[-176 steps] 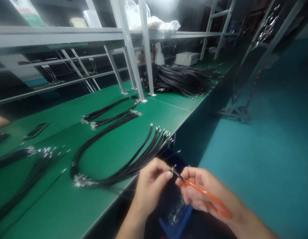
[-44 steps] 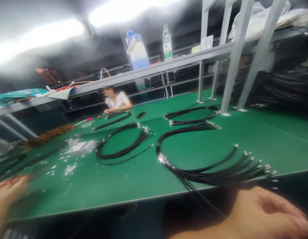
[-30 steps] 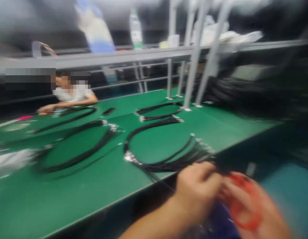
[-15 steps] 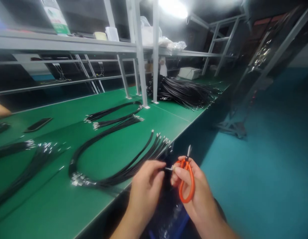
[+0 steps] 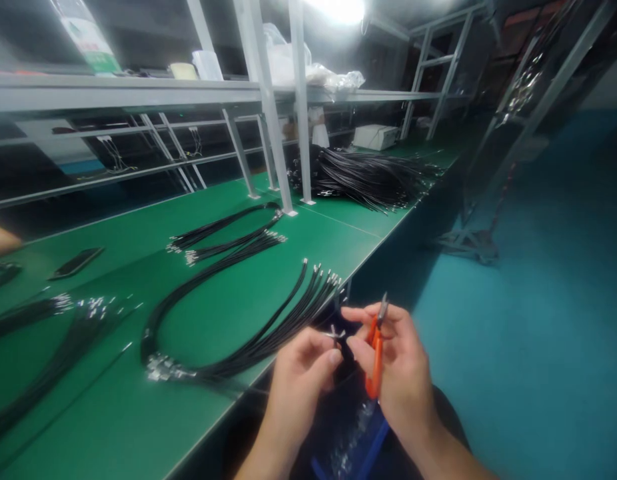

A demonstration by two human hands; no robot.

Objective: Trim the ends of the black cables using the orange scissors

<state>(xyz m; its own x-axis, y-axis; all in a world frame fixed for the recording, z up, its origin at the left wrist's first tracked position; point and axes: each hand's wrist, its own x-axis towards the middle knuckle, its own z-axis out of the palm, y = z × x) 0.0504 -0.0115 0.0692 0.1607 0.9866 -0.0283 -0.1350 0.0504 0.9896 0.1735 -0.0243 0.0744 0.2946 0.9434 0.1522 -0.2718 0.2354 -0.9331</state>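
My left hand (image 5: 303, 373) is closed in a pinch on a black cable's end, where a small pale, split tip (image 5: 334, 335) sticks out between thumb and forefinger. Beside it, my right hand (image 5: 406, 357) grips orange-handled scissors (image 5: 375, 367) against the palm, blades pointing up. Its thumb and forefinger are close to the pale tip, with a small gap. Left of my hands, a bundle of black cables (image 5: 258, 347) curves over the green table (image 5: 113, 413), its many ends silver-tipped. Clear connectors (image 5: 163, 368) gather at its bend.
A blue bin (image 5: 376, 443) with small clear bits sits below my hands. More cable bundles (image 5: 48, 373) and a phone (image 5: 77, 263) lie leftward. A large cable pile (image 5: 368, 177) rests behind the shelf posts (image 5: 301, 120). Another person's arm (image 5: 1, 240) shows at far left.
My right fingers have come off the pale tip and spread a little. The scissors have turned so their handles show edge-on. My left hand has shifted slightly right.
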